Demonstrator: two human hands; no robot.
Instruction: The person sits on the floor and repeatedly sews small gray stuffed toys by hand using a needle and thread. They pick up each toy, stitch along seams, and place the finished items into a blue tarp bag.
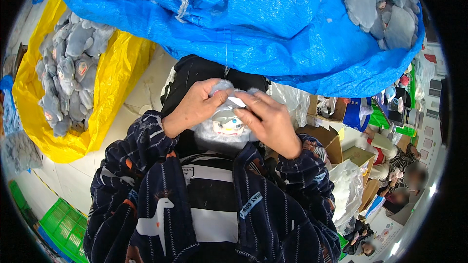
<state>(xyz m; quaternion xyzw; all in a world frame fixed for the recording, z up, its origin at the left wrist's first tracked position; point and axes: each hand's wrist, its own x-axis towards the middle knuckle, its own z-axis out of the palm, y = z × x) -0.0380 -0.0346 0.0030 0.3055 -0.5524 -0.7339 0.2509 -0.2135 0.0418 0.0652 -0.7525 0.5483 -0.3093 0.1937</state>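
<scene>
A grey plush doll (214, 139) with a hard, shiny, pale face (228, 125) lies over my lap, its face turned up toward me. My left hand (192, 104) is closed on the grey fur at the top of its head, the thumb pressed near the forehead. From the other side, my right hand (274, 122) pinches the head with thumb and fingers bent. Between the two hands shows a small white piece (237, 101), by my right fingertips; whether it is loose or attached, I cannot tell.
A yellow sack (124, 75) full of grey plush pieces stands at left. Across the front spreads a big blue sack (273, 24), with more grey plush pieces (360, 2) at far right. Cardboard boxes (324, 141) and clear plastic bags are on the right. A green crate (66, 229) sits lower left. Other people (404, 170) are farther right.
</scene>
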